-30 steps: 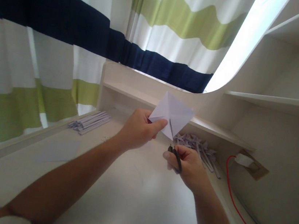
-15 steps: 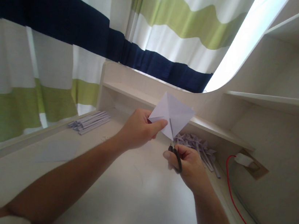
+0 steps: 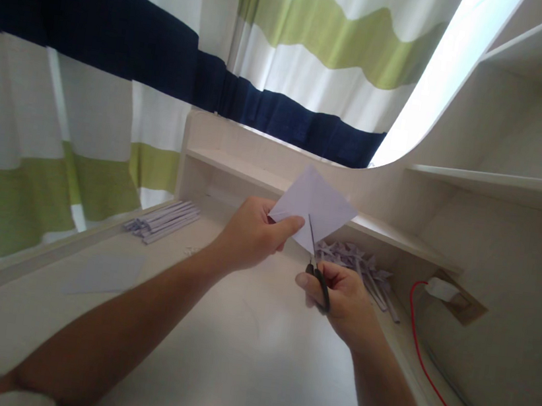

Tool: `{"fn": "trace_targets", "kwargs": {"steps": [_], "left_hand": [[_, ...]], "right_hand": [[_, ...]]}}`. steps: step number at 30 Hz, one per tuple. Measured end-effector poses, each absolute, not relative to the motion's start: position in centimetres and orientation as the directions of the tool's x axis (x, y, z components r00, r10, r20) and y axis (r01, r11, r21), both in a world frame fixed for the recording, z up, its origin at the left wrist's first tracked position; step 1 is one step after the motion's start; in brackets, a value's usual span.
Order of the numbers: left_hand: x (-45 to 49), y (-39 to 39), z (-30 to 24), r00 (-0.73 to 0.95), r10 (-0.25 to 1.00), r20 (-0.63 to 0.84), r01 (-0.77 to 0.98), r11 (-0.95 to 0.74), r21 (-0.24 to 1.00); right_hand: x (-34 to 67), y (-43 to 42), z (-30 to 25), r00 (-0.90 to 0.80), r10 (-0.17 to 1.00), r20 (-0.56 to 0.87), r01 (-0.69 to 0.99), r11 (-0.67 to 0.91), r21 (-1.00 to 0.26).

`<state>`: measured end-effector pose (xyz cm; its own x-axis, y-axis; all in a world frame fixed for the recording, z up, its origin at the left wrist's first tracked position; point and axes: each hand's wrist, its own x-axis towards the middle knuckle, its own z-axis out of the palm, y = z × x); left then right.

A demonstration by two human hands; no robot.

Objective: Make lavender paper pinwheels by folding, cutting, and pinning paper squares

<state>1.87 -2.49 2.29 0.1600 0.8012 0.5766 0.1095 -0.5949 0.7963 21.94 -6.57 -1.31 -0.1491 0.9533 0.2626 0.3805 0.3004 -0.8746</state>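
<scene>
A square sheet of white paper is pinched at its left side in my left hand, held above the desk with one corner toward me. My right hand is wrapped round the black handles of a pair of scissors. Their blades run into the paper from its near corner toward the middle, close by my left thumb. Whether the blades are fully closed is hard to make out.
Rolled paper sticks lie in a bundle at the left of the white desk. Flat paper sheets rest nearer. Folded paper pieces on sticks are heaped behind my right hand. A red cable runs down the right from a white plug.
The paper has tilted slightly, its right corner shifting a little to the right. Both hands and the scissors stay nearly in place.
</scene>
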Motion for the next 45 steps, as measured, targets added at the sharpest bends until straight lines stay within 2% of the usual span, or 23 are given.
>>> {"fn": "trace_targets", "kwargs": {"steps": [4, 10, 11, 12, 15, 16, 18, 20, 23, 27, 31, 34, 37, 45], "left_hand": [[1.7, -2.2, 2.2, 0.141, 0.789, 0.598, 0.087, -0.612, 0.786], [0.4, -0.6, 2.3, 0.02, 0.778, 0.629, 0.066, -0.628, 0.775], [0.2, -0.4, 2.3, 0.019, 0.771, 0.636, 0.085, -0.635, 0.767], [0.0, -0.2, 2.3, 0.036, 0.762, 0.647, 0.115, -0.646, 0.754], [-0.1, 0.2, 2.1, 0.167, 0.736, 0.656, 0.238, -0.675, 0.698], [0.0, 0.2, 2.0, 0.228, 0.733, 0.641, 0.277, -0.68, 0.679], [0.2, 0.1, 1.8, 0.351, 0.731, 0.585, 0.333, -0.682, 0.651], [0.5, -0.2, 1.6, 0.454, 0.725, 0.518, 0.346, -0.679, 0.647], [1.0, -0.6, 1.6, 0.531, 0.709, 0.464, 0.312, -0.673, 0.671], [1.5, -0.9, 1.8, 0.49, 0.725, 0.485, 0.184, -0.63, 0.755], [1.9, -0.5, 1.5, 0.442, 0.753, 0.487, 0.037, -0.558, 0.829], [2.2, 0.1, 1.2, 0.435, 0.799, 0.415, 0.063, -0.487, 0.871], [2.5, 0.6, 0.8, 0.441, 0.824, 0.356, 0.083, -0.433, 0.898], [3.1, 1.1, 0.1, 0.42, 0.799, 0.43, -0.091, -0.434, 0.896]], "right_hand": [[22.2, -6.4, -1.5, -0.24, 0.951, 0.196, 0.374, 0.277, -0.885], [26.1, -6.5, -0.7, -0.342, 0.938, -0.058, 0.519, 0.137, -0.844], [26.9, -6.5, -0.4, -0.319, 0.947, -0.045, 0.537, 0.141, -0.832], [27.6, -6.4, -0.2, -0.272, 0.962, 0.027, 0.534, 0.174, -0.827], [28.3, -6.0, 0.3, -0.005, 0.937, 0.35, 0.422, 0.319, -0.849], [28.1, -5.8, 0.3, 0.063, 0.912, 0.405, 0.373, 0.355, -0.857], [27.2, -5.5, 0.0, 0.104, 0.907, 0.407, 0.297, 0.363, -0.883], [26.2, -5.3, -0.4, 0.076, 0.918, 0.388, 0.257, 0.358, -0.898], [25.3, -5.3, -1.0, 0.044, 0.91, 0.411, 0.224, 0.392, -0.892], [24.9, -5.2, -1.6, 0.045, 0.892, 0.449, 0.187, 0.434, -0.881], [24.4, -4.8, -2.1, 0.149, 0.822, 0.549, 0.123, 0.535, -0.836], [23.8, -4.8, -2.3, 0.254, 0.732, 0.632, 0.137, 0.62, -0.773], [23.1, -5.2, -2.1, 0.32, 0.68, 0.66, 0.195, 0.634, -0.748], [22.4, -5.8, -2.0, 0.266, 0.735, 0.623, 0.261, 0.568, -0.781]]}}
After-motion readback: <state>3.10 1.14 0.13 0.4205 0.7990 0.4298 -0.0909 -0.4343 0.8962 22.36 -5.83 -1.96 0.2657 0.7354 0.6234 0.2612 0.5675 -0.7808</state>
